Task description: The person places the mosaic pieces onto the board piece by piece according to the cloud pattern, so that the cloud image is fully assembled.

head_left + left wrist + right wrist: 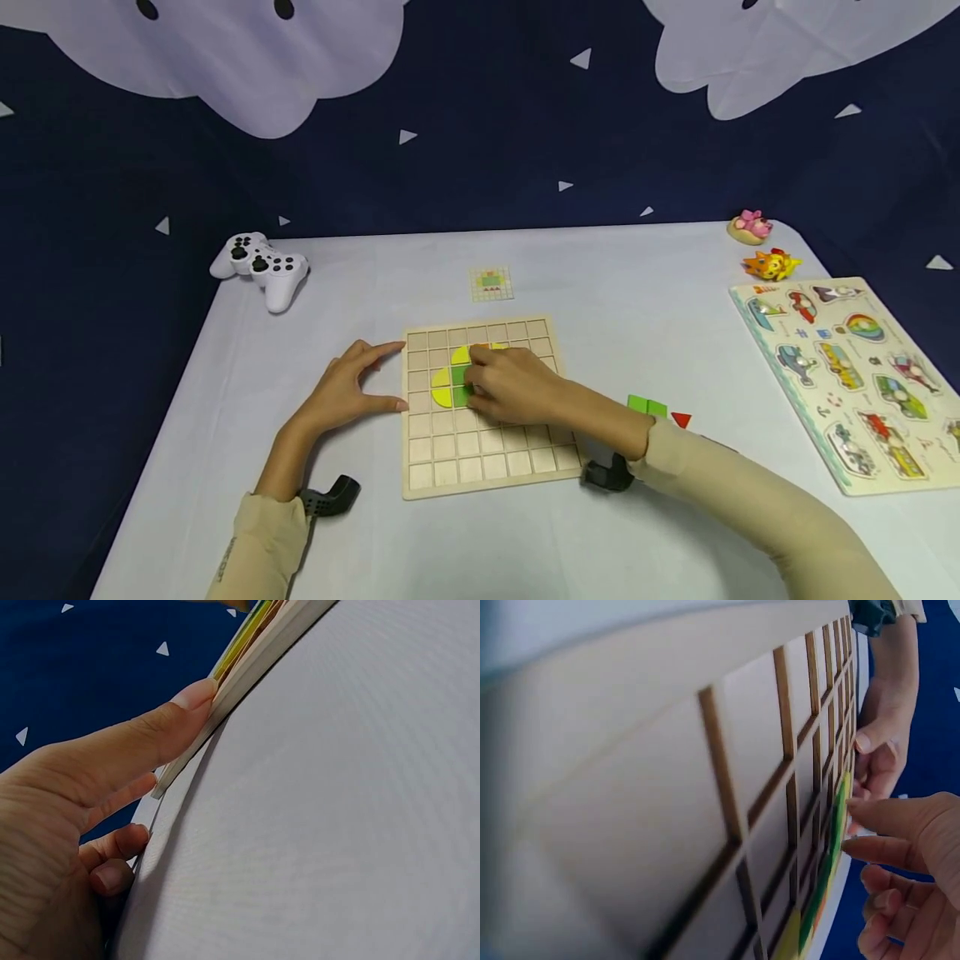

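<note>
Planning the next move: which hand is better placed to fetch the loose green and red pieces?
Probably right: the green and red pieces lie beside the right hand's forearm, while the left hand steadies the grid board.

No legible text is seen anywhere; small print on the left sleeve [225,560] and vehicle puzzle board [850,375] is too blurred.

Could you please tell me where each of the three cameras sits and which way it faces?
Head: above, looking down at the table; both hands and sleeves show.
Left wrist: beside the left hand, facing the grid board edge.
Right wrist: low over the board, facing the right hand.
All views share the board; head and right wrist show both hands.
</note>
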Demonstrator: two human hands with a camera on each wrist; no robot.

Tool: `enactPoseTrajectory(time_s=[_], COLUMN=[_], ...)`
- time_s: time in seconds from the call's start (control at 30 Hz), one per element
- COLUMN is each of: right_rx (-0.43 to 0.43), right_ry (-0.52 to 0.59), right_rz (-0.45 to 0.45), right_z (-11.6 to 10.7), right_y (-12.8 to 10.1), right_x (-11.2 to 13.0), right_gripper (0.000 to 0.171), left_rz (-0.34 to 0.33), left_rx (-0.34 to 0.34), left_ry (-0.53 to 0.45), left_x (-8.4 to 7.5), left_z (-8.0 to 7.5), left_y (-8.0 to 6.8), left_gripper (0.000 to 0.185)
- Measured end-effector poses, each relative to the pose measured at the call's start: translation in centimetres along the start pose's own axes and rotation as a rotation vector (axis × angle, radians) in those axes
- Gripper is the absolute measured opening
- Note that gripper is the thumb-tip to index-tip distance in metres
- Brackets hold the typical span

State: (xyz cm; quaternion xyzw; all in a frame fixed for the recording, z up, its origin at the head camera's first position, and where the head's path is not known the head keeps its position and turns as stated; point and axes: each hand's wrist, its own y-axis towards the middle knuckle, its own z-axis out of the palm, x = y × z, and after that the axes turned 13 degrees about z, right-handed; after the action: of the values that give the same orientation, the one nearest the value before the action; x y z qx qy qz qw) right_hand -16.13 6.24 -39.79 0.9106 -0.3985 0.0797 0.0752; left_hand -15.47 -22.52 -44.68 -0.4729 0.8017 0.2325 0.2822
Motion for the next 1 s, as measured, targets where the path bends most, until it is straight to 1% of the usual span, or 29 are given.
enactPoseTrajectory(time_s=[0.1,0.17,0.37,0.57,0.73,1.0], right_rx=[-0.054,-0.074,-0.071,-0.100,-0.089,-0.047], right_ry=[-0.018,-0.016,0.015,0.011,0.000,-0.050], right_rz=[0.003,0.015,0.105,0.187,0.250,0.329], right_z=[-0.6,-1.0,-2.1,-2.7,-3.3,-4.1], right_y=[-0.9,-1.7,-4.7,-7.9,-10.6,-14.5], right_x=[-0.5,-1.1,-3.3,-5.4,-7.0,-9.0], right_gripper=[0.018,0.019,0.019,0.017,0.022,0.029], left_rz=[0.004,0.008,0.030,0.048,0.058,0.046], left_rx=[-0.004,-0.008,-0.013,-0.020,-0.013,-0.014], left_ry=[0.008,0.016,0.015,0.007,0.007,0.000], left_x=[0.1,0.1,0.2,0.2,0.2,0.0], left_z=[0.1,0.1,-0.2,-0.4,-0.2,-0.1], left_y=[0.0,-0.1,-0.4,-0.4,-0.3,-0.2], left_gripper=[0.090,0.091,0.091,0.089,0.089,0.090])
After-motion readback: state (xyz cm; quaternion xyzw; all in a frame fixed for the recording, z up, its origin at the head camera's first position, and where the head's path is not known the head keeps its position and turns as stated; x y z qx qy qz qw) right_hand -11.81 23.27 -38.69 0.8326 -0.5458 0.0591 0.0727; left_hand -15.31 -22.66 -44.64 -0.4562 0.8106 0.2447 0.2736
